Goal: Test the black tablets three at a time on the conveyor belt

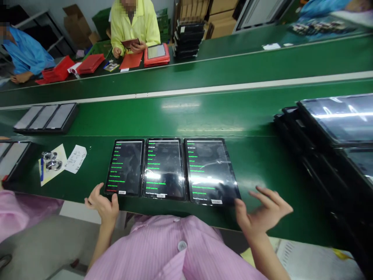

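Observation:
Three tablets lie side by side on the green bench, their dark screens lit with lists of mostly green text: a left tablet (126, 165), a middle tablet (165, 165) and a right tablet (211, 167). By the lower left corner of the left tablet is my left hand (103, 202), thumb and fingers apart, with nothing in it. My right hand (262, 212) is spread beside the lower right corner of the right tablet, its thumb close to that corner. Whether the thumb touches the glass I cannot tell. Small white labels sit at the tablets' lower edges.
Stacked black trays (314, 163) of tablets stand at the right. On the left are a tray of three tablets (46, 116), a handwritten note (76, 158) and a blue pen (42, 169). Across the bench a person in yellow (135, 23) holds a tablet near red sleeves (90, 63).

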Tool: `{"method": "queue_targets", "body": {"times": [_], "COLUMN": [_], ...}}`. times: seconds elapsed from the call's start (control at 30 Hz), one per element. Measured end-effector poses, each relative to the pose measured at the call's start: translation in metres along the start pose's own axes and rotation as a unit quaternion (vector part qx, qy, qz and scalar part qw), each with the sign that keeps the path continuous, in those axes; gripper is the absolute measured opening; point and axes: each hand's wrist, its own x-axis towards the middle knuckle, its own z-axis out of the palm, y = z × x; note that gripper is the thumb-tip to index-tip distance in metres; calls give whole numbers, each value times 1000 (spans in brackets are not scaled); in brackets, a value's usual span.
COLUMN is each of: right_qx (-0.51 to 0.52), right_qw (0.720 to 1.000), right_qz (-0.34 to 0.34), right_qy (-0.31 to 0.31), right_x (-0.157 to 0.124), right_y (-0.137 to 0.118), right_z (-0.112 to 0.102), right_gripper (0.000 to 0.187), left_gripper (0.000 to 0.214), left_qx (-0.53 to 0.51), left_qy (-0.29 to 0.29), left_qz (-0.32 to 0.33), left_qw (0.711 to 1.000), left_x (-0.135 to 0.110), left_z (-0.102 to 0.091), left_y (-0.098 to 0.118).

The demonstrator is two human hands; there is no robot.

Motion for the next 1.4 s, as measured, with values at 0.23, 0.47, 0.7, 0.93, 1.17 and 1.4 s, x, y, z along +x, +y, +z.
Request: {"method": "queue_targets", "body": {"times": [0.23,0.47,0.7,0.93,1.17,1.4], "right_qx": [263,307,310,316,329,343], "right_qw": [901,876,878,885,882,878], "right_qz": [314,354,345,322,316,312], "right_qy": [-144,-114,-114,-113,-118,-119], "right_x": [85,85,81,80,78,75], "right_y": [42,54,61,62,66,68], "right_z": [84,110,112,113,117,119], "right_gripper": [46,51,51,46,42,42], "left_gripper": [33,38,43,36,39,40], "left_qx": [-12,-59,24,94,124,121], "left_qy": [-145,-356,-330,-348,-366,-359], "left_qz": [160,211,243,272,269,261], "left_qw": [976,909,912,892,882,888], "left_x": [100,177,181,181,184,183], "left_z": [13,88,93,92,92,91], "left_y": [81,128,120,124,130,132]}}
